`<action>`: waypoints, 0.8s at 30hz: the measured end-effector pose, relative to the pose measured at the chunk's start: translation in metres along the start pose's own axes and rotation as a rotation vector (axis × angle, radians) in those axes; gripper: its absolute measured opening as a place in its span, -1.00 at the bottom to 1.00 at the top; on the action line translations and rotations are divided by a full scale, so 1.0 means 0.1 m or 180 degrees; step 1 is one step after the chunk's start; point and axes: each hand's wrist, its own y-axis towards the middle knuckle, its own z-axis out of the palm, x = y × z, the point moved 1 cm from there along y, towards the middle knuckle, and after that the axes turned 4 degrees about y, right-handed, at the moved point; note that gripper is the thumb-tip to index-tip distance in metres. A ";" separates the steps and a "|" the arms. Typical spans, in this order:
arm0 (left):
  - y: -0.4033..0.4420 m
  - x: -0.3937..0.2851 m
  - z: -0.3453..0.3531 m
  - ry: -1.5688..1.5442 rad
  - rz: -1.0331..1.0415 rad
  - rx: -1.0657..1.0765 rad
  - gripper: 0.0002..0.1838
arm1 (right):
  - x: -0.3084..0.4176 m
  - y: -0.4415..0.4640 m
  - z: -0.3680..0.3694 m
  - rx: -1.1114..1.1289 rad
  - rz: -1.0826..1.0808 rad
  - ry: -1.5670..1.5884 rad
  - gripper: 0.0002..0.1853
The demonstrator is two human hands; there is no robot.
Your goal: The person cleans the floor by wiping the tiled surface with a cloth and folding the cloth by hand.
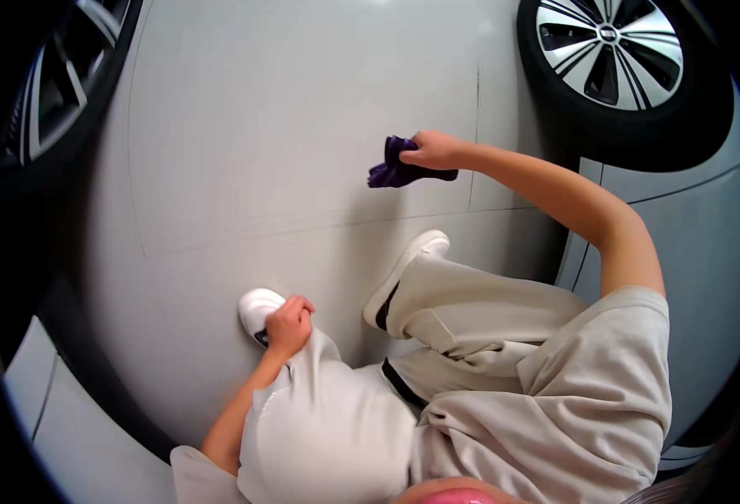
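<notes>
My right hand [439,149] is stretched out ahead of me, closed around a bunched dark purple cloth [397,174]. The cloth hangs from both sides of the grip, above the grey floor and short of the right-hand wheel. My left hand [290,326] lies at the knee of my beige trousers [328,412], its fingers curled on the trouser leg near my left white shoe [260,309]. Part of those fingers is hidden.
Cars flank me on both sides. A wheel with silver and black spokes [609,59] and a pale body panel [697,227] are on the right. Another wheel [59,92] is at upper left. My right shoe [403,273] stands on the floor [302,101], which has thin seams.
</notes>
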 end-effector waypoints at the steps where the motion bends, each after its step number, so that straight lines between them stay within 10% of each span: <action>1: 0.00 0.03 0.02 -0.0010 0.0084 0.0023 -0.85 | 0.03 0.01 -0.10 -0.0137 -0.0097 0.0247 -0.51; 14: 0.06 -0.06 0.03 0.0141 -0.0097 -0.0235 -0.81 | -1.40 1.29 -2.83 -0.2732 -0.0106 0.1448 -0.40; 24: 0.14 -0.06 0.07 0.0389 -0.0381 -0.0389 -0.80 | -1.43 2.45 -1.91 -0.3159 -0.0398 0.0582 -0.34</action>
